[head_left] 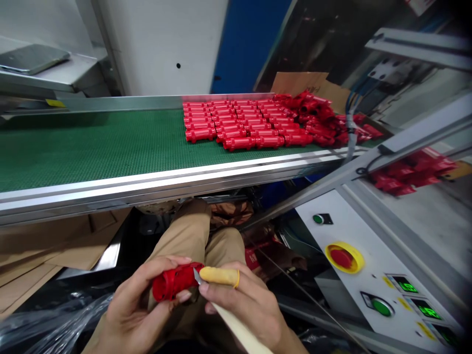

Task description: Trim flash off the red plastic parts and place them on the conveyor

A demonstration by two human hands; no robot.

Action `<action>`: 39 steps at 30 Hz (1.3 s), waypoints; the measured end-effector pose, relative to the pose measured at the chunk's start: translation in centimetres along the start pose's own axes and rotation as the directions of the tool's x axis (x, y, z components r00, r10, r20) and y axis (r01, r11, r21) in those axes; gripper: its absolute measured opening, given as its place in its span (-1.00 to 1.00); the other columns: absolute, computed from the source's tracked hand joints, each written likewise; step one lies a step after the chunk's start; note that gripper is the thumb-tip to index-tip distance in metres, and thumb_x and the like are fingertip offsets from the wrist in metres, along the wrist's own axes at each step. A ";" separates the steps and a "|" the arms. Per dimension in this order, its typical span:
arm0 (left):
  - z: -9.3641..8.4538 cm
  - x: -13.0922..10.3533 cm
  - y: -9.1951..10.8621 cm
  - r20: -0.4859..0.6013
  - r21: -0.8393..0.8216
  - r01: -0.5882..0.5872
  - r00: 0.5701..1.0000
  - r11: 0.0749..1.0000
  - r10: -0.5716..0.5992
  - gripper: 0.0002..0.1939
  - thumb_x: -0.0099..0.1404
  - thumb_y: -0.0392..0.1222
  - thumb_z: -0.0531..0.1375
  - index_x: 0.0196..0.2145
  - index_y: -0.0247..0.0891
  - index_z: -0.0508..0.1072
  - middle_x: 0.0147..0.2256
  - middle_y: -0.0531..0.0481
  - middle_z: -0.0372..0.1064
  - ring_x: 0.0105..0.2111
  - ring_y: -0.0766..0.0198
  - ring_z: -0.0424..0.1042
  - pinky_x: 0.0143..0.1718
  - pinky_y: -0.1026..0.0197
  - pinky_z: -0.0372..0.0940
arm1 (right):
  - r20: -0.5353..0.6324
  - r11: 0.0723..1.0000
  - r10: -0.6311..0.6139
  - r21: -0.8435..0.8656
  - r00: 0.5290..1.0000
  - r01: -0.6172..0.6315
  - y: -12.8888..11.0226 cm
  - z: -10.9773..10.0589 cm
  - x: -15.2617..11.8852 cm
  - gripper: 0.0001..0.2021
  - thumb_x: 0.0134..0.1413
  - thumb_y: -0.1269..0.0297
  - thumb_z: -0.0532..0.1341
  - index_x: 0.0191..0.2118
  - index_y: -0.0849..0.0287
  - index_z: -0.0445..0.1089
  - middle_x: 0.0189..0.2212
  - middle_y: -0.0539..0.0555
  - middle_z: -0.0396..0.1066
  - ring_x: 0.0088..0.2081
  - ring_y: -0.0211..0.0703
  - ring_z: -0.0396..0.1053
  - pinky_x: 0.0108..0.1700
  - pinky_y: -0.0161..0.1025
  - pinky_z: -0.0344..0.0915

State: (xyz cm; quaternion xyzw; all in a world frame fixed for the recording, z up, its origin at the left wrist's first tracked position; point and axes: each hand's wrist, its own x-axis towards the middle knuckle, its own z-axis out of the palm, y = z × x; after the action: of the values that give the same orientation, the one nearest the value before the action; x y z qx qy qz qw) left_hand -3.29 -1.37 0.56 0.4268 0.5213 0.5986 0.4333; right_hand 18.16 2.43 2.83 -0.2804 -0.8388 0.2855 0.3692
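Note:
My left hand (142, 302) grips a red ribbed plastic part (173, 282) over my lap. In my right hand (245, 307) is a small knife with a pale handle (236, 327); its blade tip (197, 276) rests against the right end of the part. The index finger of that hand wears a tan rubber finger cot (220, 275) and presses along the blade. On the green conveyor belt (92, 147) above lie several rows of identical red parts (236, 125), with a loose heap of them (317, 118) at the right end.
A white control panel (372, 255) with a red emergency stop button (342, 258) and green buttons stands at the right. More red parts (409, 174) lie behind a clear guard. Cardboard (44, 250) lies at the left under the belt, clear plastic wrap (40, 324) at bottom left.

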 end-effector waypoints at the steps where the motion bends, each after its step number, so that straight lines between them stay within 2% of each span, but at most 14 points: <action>1: 0.0 0.0 0.0 -0.001 0.003 -0.007 1.000 1.000 0.007 -0.66 0.13 -0.34 0.49 -0.17 0.02 0.68 -0.17 -0.03 0.71 -0.12 0.01 0.65 -0.05 0.14 0.51 | 0.009 1.000 -0.009 -0.003 1.000 0.009 0.0 0.0 0.0 -0.53 0.29 0.51 0.34 0.26 0.05 0.43 -0.06 0.17 0.63 -0.09 0.00 0.54 -0.03 -0.09 0.54; 7: -0.1 -0.2 -0.4 0.024 0.014 -0.052 0.998 0.999 0.052 -0.62 0.14 -0.37 0.47 -0.13 0.03 0.66 -0.16 -0.02 0.71 -0.13 0.02 0.66 -0.02 0.11 0.52 | 0.036 0.994 -0.042 -0.095 0.998 0.045 -0.5 0.1 0.9 -0.69 0.32 0.46 0.34 0.13 0.13 0.49 -0.12 0.17 0.65 -0.18 -0.03 0.55 -0.14 -0.12 0.54; 10: -0.5 -0.3 -1.0 0.068 0.028 -0.086 0.994 0.996 0.084 -0.63 0.23 -0.37 0.40 -0.06 0.03 0.61 -0.11 0.01 0.69 -0.09 0.08 0.65 -0.01 0.14 0.51 | 0.016 0.986 -0.089 -0.140 0.996 0.091 -0.7 -0.1 1.1 -0.78 0.36 0.47 0.29 0.07 0.24 0.51 -0.17 0.18 0.66 -0.22 -0.05 0.53 -0.18 -0.13 0.53; 13: -0.9 -0.3 -1.3 0.103 0.063 -0.111 0.989 0.992 0.104 -0.61 0.29 -0.36 0.35 0.00 0.05 0.56 -0.08 0.08 0.67 -0.05 0.16 0.63 0.03 0.22 0.48 | 0.005 0.980 -0.116 -0.159 0.993 0.115 -0.8 -0.5 0.8 -0.77 0.38 0.52 0.24 0.08 0.31 0.50 -0.17 0.21 0.65 -0.21 -0.04 0.49 -0.17 -0.11 0.51; 16: -1.2 -0.3 -1.3 0.131 0.104 -0.118 0.986 0.988 0.104 -0.59 0.29 -0.35 0.35 0.01 0.10 0.54 -0.07 0.12 0.66 -0.03 0.21 0.62 0.08 0.28 0.44 | 0.009 0.990 -0.081 -0.118 0.997 0.081 -1.0 -0.9 0.5 -0.75 0.40 0.51 0.23 0.12 0.31 0.49 -0.12 0.22 0.62 -0.13 -0.04 0.47 -0.10 -0.11 0.51; 20: -1.1 -0.4 -1.3 0.148 0.070 -0.107 0.984 0.992 0.096 -0.59 0.30 -0.36 0.35 0.02 0.10 0.54 -0.06 0.10 0.66 -0.03 0.17 0.63 0.05 0.24 0.48 | 0.055 0.995 -0.059 -0.082 0.997 0.063 -1.3 -1.0 0.6 -0.76 0.37 0.51 0.28 0.10 0.31 0.49 -0.06 0.22 0.61 -0.11 -0.07 0.49 -0.06 -0.15 0.51; 25: -1.0 -0.5 -1.3 0.153 0.050 -0.129 0.981 0.990 0.120 -0.58 0.31 -0.36 0.35 0.03 0.11 0.54 -0.05 0.07 0.66 -0.04 0.15 0.63 0.05 0.21 0.49 | 0.044 0.991 -0.090 -0.097 0.995 0.094 -0.9 -0.5 0.8 -0.72 0.28 0.55 0.34 0.08 0.31 0.50 -0.07 0.21 0.62 -0.14 -0.05 0.51 -0.10 -0.14 0.52; 39: -1.2 -0.4 -1.5 0.178 0.083 -0.156 0.974 0.984 0.139 -0.57 0.32 -0.37 0.33 0.05 0.09 0.51 -0.05 0.09 0.66 -0.03 0.20 0.62 0.08 0.24 0.46 | 0.046 0.990 -0.104 -0.088 0.994 0.108 -1.0 -0.8 1.1 -0.81 0.40 0.46 0.26 0.06 0.32 0.50 -0.10 0.24 0.64 -0.15 -0.07 0.51 -0.11 -0.18 0.51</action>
State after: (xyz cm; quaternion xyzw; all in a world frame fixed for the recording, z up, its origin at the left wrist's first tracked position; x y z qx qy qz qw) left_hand -4.20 -1.93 -1.03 0.5346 0.4773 0.5644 0.4097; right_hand 17.87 2.71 4.49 -0.2460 -0.8719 0.2330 0.3535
